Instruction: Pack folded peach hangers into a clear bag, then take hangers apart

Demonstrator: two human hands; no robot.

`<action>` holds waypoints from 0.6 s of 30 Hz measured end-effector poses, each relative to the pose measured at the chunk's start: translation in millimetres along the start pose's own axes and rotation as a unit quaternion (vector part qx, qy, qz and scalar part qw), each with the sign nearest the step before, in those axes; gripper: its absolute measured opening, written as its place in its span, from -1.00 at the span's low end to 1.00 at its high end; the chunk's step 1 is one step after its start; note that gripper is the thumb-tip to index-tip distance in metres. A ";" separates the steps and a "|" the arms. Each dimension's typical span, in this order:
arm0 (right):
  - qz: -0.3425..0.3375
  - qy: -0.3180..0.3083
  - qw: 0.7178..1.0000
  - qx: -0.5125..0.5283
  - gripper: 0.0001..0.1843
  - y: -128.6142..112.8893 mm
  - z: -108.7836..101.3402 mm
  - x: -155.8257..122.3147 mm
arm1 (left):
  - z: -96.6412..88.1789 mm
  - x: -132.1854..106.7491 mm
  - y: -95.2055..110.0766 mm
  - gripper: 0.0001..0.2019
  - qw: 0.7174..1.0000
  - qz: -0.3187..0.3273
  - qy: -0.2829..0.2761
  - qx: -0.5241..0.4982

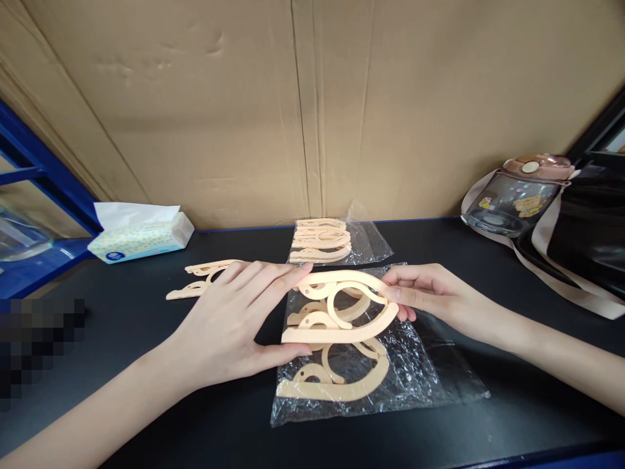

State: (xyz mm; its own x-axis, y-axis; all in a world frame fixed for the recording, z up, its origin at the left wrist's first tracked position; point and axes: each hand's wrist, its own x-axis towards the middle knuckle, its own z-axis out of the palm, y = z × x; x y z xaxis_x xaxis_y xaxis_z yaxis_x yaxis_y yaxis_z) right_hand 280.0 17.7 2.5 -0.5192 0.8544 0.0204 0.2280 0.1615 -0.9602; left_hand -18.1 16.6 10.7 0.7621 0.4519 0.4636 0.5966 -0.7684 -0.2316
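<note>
A beige folding clothes hanger (342, 335) is held folded between my two hands. My left hand (219, 319) grips its left end, fingers on the upper arm and thumb on the lower arm. At the right end, my right hand (434, 296) pinches the curved part between thumb and fingers. Below it lies a clear plastic bag (430, 384) with more folded hangers in it, one of them a bagged hanger (336, 392) near the front. A loose beige hanger (188, 290) rests on the table, partly hidden behind my left hand.
Behind my hands lies a second clear bag (368, 238) with several hangers (319, 254). A tissue pack (141, 238) stands back left on the black table (234, 423). At right are a strapped water bottle (517, 198) and a black bag (590, 228). Cardboard (219, 117) lines the back.
</note>
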 end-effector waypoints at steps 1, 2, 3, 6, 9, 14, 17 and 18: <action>0.001 -0.002 1.000 -0.002 -0.69 0.2 0.2 0.2 | -0.1 0.6 0.0 -0.33 1.000 0.004 0.007 0.008; 0.002 -0.004 1.000 -0.003 -0.69 0.5 0.4 0.3 | -0.2 1.3 0.1 -0.34 1.000 0.010 0.015 0.019; 0.003 -0.006 1.000 -0.001 -0.69 0.7 0.6 0.2 | -0.3 2.0 0.1 -0.34 0.999 0.019 0.023 0.032; 0.000 -0.011 1.000 0.006 -0.70 1.2 0.7 -1.1 | -1.3 3.8 -0.5 -0.34 0.995 0.054 0.045 0.072; -0.004 -0.011 1.000 0.010 -0.71 1.6 0.1 -2.7 | -2.4 4.3 -1.7 -0.31 0.991 0.075 0.049 0.101; -0.004 -0.013 1.000 0.004 -0.71 2.2 -0.5 -2.4 | -3.8 2.6 -1.6 -0.30 0.989 0.077 0.051 0.116; -0.003 -0.013 1.000 0.005 -0.71 2.4 0.1 -1.5 | -4.2 1.7 -1.0 -0.28 0.986 0.086 0.050 0.135; -0.002 -0.012 1.000 0.005 -0.71 2.5 0.3 -1.2 | -4.1 1.4 -1.0 -0.28 0.985 0.090 0.048 0.139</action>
State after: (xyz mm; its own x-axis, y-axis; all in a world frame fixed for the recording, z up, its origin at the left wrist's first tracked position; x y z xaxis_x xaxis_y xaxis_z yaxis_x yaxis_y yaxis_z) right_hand 280.9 16.9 0.0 -0.5406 0.8411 0.0181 0.2170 0.1602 -0.9629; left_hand -18.7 16.2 15.1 0.8423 0.2640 0.4700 0.5101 -0.6722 -0.5366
